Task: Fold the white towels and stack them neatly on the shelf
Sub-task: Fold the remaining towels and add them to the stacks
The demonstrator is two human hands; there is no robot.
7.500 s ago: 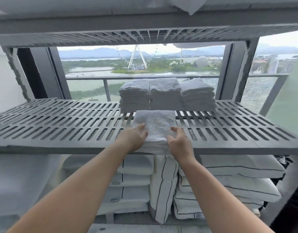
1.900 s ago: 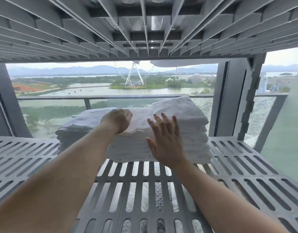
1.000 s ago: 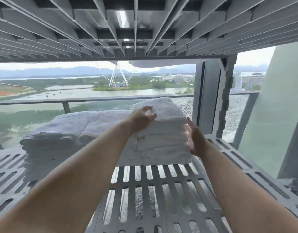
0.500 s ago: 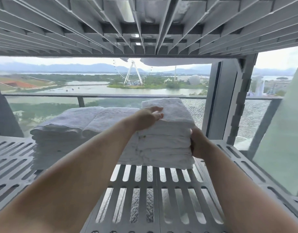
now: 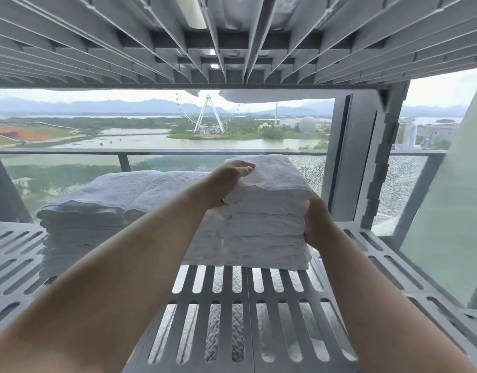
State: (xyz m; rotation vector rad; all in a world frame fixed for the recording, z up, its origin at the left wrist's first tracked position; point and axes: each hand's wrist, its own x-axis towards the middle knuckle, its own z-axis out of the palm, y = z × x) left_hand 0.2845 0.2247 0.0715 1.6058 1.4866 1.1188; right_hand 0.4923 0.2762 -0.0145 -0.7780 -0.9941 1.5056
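Since half a second ago little had changed: the left hand [image 5: 230, 181] still lay over the top of the right stack of white towels [image 5: 264, 232], its grip closed on the top towel's left edge, fingers above and thumb beneath. The right hand [image 5: 317, 222], held clear a second ago, stayed pressed to the stack's right side, fingers hidden, so I cannot tell its grip. The stack stood far on the slatted shelf [image 5: 247, 305], just beside two lower stacks [image 5: 97, 211].

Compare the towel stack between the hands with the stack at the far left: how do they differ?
The right stack stands taller than the left stack. The right stack has the left hand on its top and the right hand at its side; no hand is on the left stack. Both are folded white towels on the grey slatted shelf.
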